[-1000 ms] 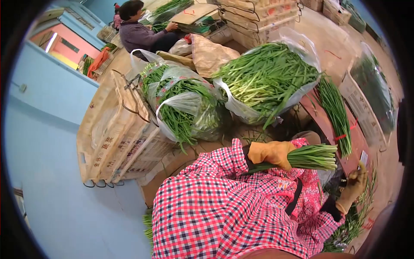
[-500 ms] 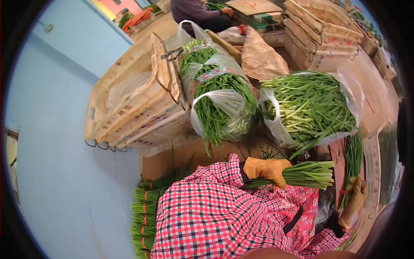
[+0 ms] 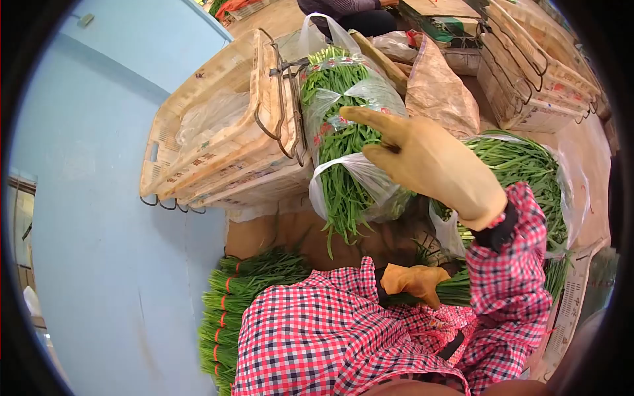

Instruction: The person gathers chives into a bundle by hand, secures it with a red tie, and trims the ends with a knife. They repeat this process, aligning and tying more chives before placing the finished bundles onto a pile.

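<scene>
My left hand (image 3: pixel 415 282), in an orange-yellow glove, is closed round a bunch of green stalks (image 3: pixel 456 290) low in front of me. Raised above it, my right hand (image 3: pixel 429 162) wears a pale yellow glove, with the index finger stretched out to the left and the thumb apart; nothing shows in it. Behind its fingertips stands a plastic-wrapped bundle of greens (image 3: pixel 343 145). A second bagged heap of greens (image 3: pixel 515 162) is partly covered by my right hand and sleeve.
Stacked crates (image 3: pixel 218 158) stand by the blue wall (image 3: pixel 99 198). Banded green bunches (image 3: pixel 221 317) lie at lower left. More crates (image 3: pixel 535 72), a brown sack (image 3: pixel 439 89) and a seated person (image 3: pixel 350 16) are farther back.
My right hand has risen from the lower right to above the greens, its fingers now apart. My left hand still holds its bunch. The view has shifted, moving the background right.
</scene>
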Action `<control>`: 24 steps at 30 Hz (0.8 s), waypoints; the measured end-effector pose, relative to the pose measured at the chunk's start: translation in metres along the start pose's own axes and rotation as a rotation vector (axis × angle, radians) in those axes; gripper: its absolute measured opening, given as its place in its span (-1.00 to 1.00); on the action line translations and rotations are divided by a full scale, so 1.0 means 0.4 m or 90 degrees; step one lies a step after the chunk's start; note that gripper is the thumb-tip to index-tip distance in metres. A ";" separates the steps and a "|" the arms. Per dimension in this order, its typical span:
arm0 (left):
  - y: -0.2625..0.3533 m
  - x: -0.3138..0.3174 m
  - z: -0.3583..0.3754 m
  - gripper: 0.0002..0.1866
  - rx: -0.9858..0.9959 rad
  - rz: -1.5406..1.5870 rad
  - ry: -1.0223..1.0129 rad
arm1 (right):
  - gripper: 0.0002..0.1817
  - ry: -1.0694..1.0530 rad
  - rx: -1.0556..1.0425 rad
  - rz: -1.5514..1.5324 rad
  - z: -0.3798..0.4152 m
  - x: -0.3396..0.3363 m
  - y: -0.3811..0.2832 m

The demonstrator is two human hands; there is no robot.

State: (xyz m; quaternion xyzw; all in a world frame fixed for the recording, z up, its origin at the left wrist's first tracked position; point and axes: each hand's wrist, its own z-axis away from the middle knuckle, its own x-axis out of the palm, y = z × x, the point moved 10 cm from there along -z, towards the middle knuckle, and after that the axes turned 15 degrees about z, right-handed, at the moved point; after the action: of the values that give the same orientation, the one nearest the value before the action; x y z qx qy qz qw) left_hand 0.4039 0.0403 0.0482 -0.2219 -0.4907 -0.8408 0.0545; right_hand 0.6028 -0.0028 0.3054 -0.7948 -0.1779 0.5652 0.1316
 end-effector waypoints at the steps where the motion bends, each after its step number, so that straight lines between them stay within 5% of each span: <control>1: 0.016 -0.004 0.009 -0.64 -0.033 -0.003 0.002 | -0.45 0.014 -0.019 0.000 -0.020 0.015 -0.007; 3: -0.072 -0.027 -0.016 -0.48 -0.176 -0.138 -0.031 | -0.46 0.017 -0.009 -0.031 -0.048 0.041 -0.002; 7: -0.100 -0.060 -0.031 -0.51 0.061 -0.127 0.119 | -0.48 0.037 0.001 -0.027 -0.089 0.055 -0.011; 16: 0.003 -0.032 0.046 -0.30 0.032 -0.160 0.121 | -0.56 0.010 -0.095 0.004 -0.077 0.050 -0.091; 18: 0.016 0.007 0.018 -0.76 0.145 -0.087 0.049 | -0.62 -0.039 -0.029 -0.026 -0.017 0.032 -0.087; 20: 0.041 0.036 0.056 -0.73 0.034 -0.052 -0.021 | -0.66 -0.083 0.036 -0.022 0.051 0.030 -0.070; 21: 0.011 0.047 0.030 -0.70 0.124 -0.068 -0.105 | -0.68 -0.093 0.051 0.009 0.086 0.031 -0.057; 24: 0.028 0.066 0.050 -0.65 0.008 -0.135 -0.051 | -0.70 -0.072 0.029 0.149 0.088 -0.006 -0.064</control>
State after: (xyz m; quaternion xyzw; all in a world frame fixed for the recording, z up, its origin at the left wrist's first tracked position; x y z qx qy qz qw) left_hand 0.3901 0.0548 0.0770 -0.2017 -0.5182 -0.8294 -0.0528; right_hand 0.5652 0.0194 0.3066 -0.7738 -0.0783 0.6243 0.0727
